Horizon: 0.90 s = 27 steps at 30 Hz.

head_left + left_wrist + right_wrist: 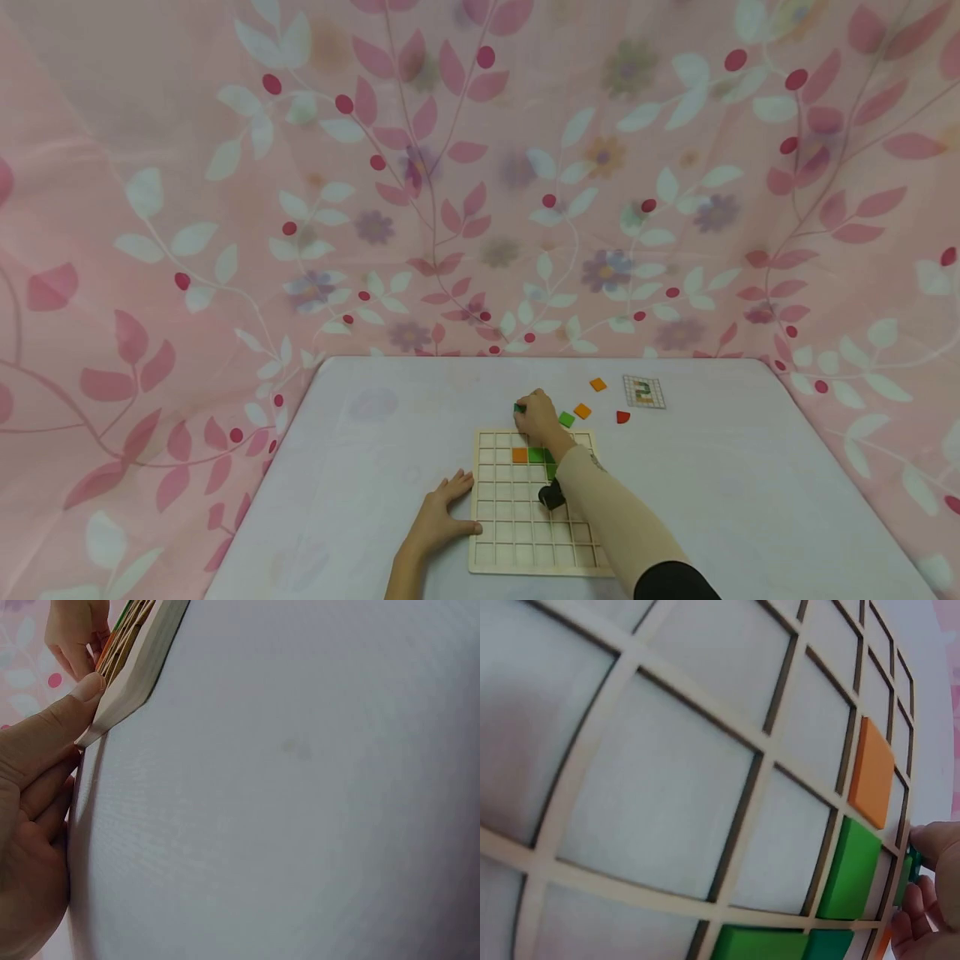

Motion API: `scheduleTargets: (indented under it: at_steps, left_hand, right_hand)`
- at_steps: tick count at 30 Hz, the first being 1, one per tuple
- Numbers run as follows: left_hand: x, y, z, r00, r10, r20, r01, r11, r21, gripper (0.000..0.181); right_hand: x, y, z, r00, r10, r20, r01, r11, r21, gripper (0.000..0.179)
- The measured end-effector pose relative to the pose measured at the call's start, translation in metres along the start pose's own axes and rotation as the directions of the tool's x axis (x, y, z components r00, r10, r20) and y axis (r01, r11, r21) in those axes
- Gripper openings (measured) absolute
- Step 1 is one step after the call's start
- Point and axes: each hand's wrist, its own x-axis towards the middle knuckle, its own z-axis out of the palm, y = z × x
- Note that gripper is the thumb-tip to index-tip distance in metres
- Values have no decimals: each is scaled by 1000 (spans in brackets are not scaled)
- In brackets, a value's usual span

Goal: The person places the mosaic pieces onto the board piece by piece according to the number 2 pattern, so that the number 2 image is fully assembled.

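A wooden grid board (473, 533) lies on the table with its raised strips forming square cells. My left hand (438, 518) is at its left edge, fingers spread; in the left wrist view the thumb (88, 688) rests on the rim. Just past the board's far edge, my right hand (542, 419) pinches a dark green tile (910, 868) between thumb and fingers. Inside the grid sit an orange tile (520, 456), a bright green tile (536, 456) beside it, and more green ones partly hidden under the right forearm.
Beyond the board lie a loose green tile (567, 419), two orange tiles (582, 411) and a red rounded piece (623, 417). A pattern card (644, 392) with a small coloured grid is at the back right. Floral cloth (480, 208) hangs behind the white table (360, 450).
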Motion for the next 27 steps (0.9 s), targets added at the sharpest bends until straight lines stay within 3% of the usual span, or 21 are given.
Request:
scheduleTargets:
  at_steps: [9,18,23,27]
  left_hand:
    - [1,0,0,1000,-5,-4,5,1000,-7,79]
    - [1,-1,1,1000,4,-6,-4,1000,1,80]
    - [1,-1,1,1000,3,-4,-3,1000,-3,80]
    - [1,0,0,1000,2,0,-2,1000,-2,80]
  right_hand:
    - [4,-8,-4,997,63,44,-63,998,3,22]
    - [6,-15,-12,986,126,109,-124,992,-24,33]
    - [5,-13,-11,990,104,99,-99,994,-53,31]
    - [3,-8,-7,994,100,51,-100,995,-13,27]
